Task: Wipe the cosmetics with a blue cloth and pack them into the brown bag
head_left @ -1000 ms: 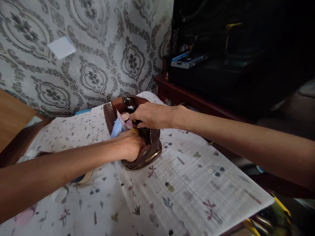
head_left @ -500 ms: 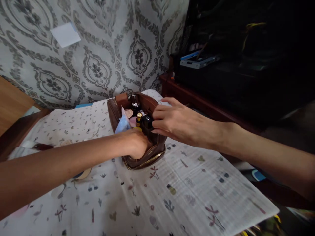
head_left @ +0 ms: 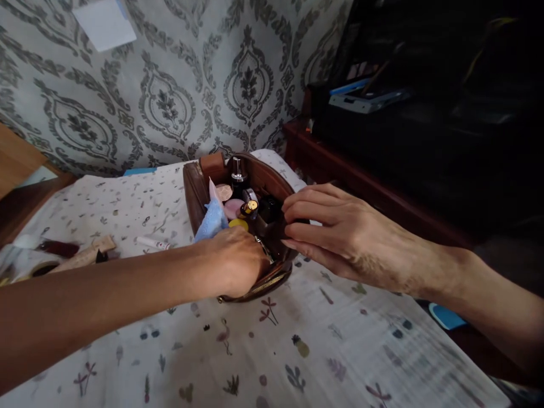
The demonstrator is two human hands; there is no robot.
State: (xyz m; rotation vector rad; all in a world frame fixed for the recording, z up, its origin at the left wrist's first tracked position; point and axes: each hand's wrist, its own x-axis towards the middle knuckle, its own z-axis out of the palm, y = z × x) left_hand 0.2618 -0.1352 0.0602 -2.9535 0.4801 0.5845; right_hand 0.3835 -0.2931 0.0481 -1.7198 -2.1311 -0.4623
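Observation:
A brown cosmetic bag (head_left: 193, 195) stands unzipped on the patterned cloth. My left hand (head_left: 240, 258) reaches down into its near part, fingers hidden behind the hand and the bag's front wall. A small silvery item (head_left: 264, 248) lies beside those fingers; whether they hold it is unclear. At the right side wall, my right hand (head_left: 327, 226) has its fingers curled over the rim, gripping the bag. Inside are a silver-and-black bottle (head_left: 238, 173), a gold-capped small bottle (head_left: 250, 208), a pink round item (head_left: 233, 208), a yellow lid (head_left: 238, 225) and a light blue cloth-like piece (head_left: 212, 220).
A white cloth with small prints (head_left: 255, 351) covers the surface. To the left lie a white tube (head_left: 153, 243), a beige tube (head_left: 87, 254) and a dark red item (head_left: 59, 247). A dark screen (head_left: 446, 113) stands on a reddish-brown wooden cabinet (head_left: 323, 150) at right.
The gold-capped bottle has tipped from upright. My right hand has shifted right with the bag's rim, and the bag mouth looks wider. My left hand stays inside. The view has moved closer.

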